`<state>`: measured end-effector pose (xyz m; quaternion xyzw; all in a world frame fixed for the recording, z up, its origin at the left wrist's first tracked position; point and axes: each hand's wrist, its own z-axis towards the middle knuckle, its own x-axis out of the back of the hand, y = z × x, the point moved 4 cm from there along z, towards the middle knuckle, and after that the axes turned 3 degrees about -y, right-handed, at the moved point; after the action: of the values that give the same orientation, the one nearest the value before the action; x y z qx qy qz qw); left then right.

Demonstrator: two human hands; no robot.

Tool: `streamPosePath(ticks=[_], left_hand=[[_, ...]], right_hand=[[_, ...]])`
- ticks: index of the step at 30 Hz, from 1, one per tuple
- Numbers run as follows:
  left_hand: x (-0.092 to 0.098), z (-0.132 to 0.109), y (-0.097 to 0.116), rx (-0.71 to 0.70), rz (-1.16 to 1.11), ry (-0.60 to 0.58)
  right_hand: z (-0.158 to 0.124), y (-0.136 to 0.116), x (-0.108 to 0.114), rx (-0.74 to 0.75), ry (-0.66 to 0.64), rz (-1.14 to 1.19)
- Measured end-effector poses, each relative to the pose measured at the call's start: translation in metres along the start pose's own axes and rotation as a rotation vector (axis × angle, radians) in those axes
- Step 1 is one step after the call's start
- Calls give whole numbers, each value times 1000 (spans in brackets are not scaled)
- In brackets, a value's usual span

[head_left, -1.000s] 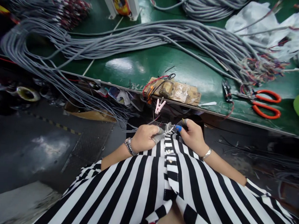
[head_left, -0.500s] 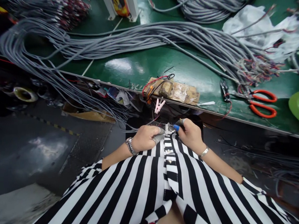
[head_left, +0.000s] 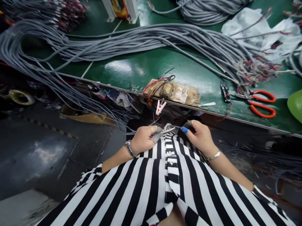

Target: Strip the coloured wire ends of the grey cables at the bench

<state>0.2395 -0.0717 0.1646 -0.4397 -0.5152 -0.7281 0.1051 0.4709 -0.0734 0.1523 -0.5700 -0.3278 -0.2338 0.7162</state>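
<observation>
Close to my striped shirt, my left hand (head_left: 148, 137) pinches the end of a grey cable (head_left: 168, 130), its thumb and forefinger wrapped in grey finger covers. The cable's pale stripped end juts out to the right of those fingers. My right hand (head_left: 198, 135), with a blue cover on the thumb, is closed on a thin wire (head_left: 176, 126) that runs taut from the cable end. Just above my hands, a pink clothespin (head_left: 160, 107) hangs at the bench edge.
A long bundle of grey cables (head_left: 134, 42) crosses the green bench (head_left: 123, 70) and droops off its left side. Orange-handled scissors (head_left: 262, 108) and small cutters (head_left: 225, 92) lie at the right. A wooden block (head_left: 184, 92) sits at the front edge; a green object (head_left: 300, 104) stands far right.
My right hand has moved right, away from my left hand, drawing the thin wire out between them. My left hand has shifted slightly left, and more of the cable end now shows.
</observation>
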Motion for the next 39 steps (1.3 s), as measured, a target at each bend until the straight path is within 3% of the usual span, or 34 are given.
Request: streamPosePath(ticks=[4,10,24,33,39], left_hand=[[0,0,-1,-10,23,14],[0,1,2,-78,98,36],[0,2,6,-133,128,41],[-5,4,11,-174,132,3],[-11,5,6,-169,65,-52]], right_hand=[[-6,2,14,-7,19,-90],[-5,-15,7,105,-66,-286],[2,-23,3,162,-71,-299],[6,-19,-15,110,-53,-81],[14,-12,-36,-29,-46,-146]])
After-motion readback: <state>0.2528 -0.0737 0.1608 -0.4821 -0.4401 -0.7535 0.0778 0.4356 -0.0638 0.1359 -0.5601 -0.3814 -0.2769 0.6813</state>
